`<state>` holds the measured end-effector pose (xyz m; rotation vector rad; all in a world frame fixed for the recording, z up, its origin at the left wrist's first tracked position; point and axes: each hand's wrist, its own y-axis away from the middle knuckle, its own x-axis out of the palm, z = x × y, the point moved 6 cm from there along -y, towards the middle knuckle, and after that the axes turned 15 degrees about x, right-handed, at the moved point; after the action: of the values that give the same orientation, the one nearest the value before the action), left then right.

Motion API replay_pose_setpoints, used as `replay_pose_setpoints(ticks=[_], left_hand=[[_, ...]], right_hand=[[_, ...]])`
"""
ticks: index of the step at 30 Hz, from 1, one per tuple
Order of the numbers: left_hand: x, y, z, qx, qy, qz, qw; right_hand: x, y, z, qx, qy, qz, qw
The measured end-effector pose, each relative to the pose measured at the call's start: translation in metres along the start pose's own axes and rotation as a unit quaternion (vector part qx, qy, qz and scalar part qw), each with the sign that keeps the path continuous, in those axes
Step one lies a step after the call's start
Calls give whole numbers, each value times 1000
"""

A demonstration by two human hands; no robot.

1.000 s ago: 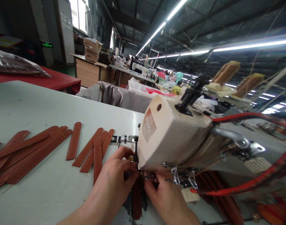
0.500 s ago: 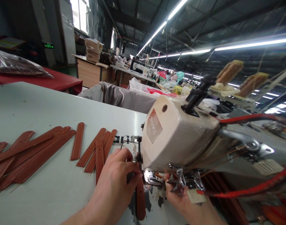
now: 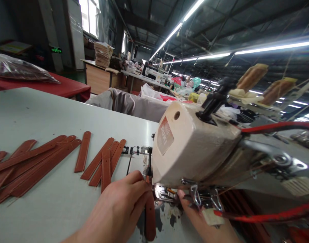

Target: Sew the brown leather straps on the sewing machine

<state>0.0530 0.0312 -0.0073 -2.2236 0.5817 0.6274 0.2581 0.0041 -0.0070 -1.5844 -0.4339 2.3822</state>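
My left hand (image 3: 121, 204) is closed, its thumb and fingers pinching a brown leather strap (image 3: 150, 219) with a rounded, holed end toward me. The strap lies lengthwise beside the presser foot (image 3: 162, 193) of a white sewing machine (image 3: 179, 148). On the other side of the foot is my right hand (image 3: 198, 216), a finger stretched forward close to the metal parts. The machine's thread guides hide some of its fingers; I see nothing held in it. Left of my left hand, several stitched leather straps (image 3: 85, 152) lie on the pale table (image 3: 55, 114).
A larger overlapping pile of straps (image 3: 30, 165) lies farther left. More dark straps (image 3: 243, 209) are under the machine arm. A red cable (image 3: 278, 216) hangs at the right. Beyond the table is a grey cloth-lined bin (image 3: 134, 104), and a red-covered table (image 3: 73, 87) stands at left.
My left hand has moved slightly toward me and its fingers have drawn closer together on the strap. My right hand's finger now looks straighter. The view has shifted a little.
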Motion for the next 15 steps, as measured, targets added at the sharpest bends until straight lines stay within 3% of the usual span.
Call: replay_pose_setpoints(ticks=[3,7,10,15], left_hand=[[1,-4,14,-41,-21,-17,999],[9,-6,18,-56,-19,-29,998],[9,-6,17,-59,-29,-25,998],[8,-8,17,-65,-12,-10,998]], right_hand=[[11,4,-9,-8,-1,13,1000],[16,4,-11,35,-25,-19,999],[18,6,-4,64,-41,-26,997],[18,8,12,50,-30,-35,998]])
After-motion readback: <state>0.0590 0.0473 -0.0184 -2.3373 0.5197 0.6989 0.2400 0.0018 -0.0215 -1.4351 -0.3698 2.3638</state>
